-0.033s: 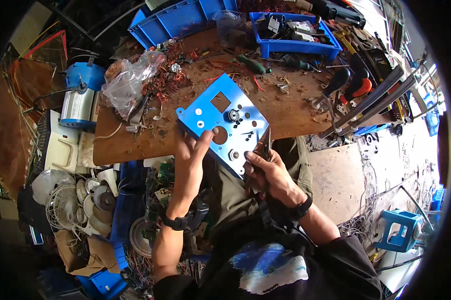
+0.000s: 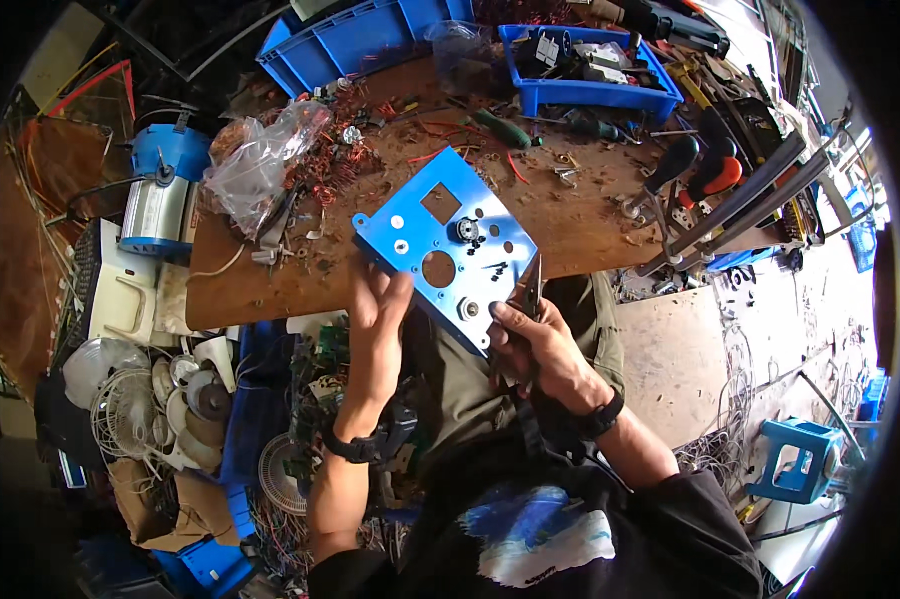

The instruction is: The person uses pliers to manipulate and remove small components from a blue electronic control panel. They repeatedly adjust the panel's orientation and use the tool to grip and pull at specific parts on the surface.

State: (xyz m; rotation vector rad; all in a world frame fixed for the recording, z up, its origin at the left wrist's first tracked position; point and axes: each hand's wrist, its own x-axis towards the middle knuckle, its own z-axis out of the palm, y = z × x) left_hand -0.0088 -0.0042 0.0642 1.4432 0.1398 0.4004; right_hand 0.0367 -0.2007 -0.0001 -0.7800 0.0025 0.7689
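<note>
A flat metal panel [image 2: 455, 215] with a blue sheen is held tilted in front of me above my lap. It has a square cutout, several round holes, a round black socket [image 2: 467, 231] and a metal round fitting [image 2: 468, 307]. My left hand [image 2: 375, 319] supports its lower left edge, fingers partly hidden behind it and the thumb along the edge. Gripping the lower right corner, my right hand [image 2: 540, 344] has its thumb on the front face. A dark, narrow tool [image 2: 536, 285] sticks up from the right hand; its kind is not clear.
Behind the panel stands a wooden bench [image 2: 310, 295] strewn with scraps, copper wire [image 2: 340, 165] and a plastic bag [image 2: 260, 165]. A blue bin [image 2: 595, 97] of parts sits at the back. Handled tools [image 2: 714, 175] lie right; fan parts [image 2: 161, 404] are piled left. A blue stool [image 2: 797, 454] stands at right.
My left thumb has slid from the panel's front face beside the large round hole down to its lower left edge. The panel and right hand are almost still.
</note>
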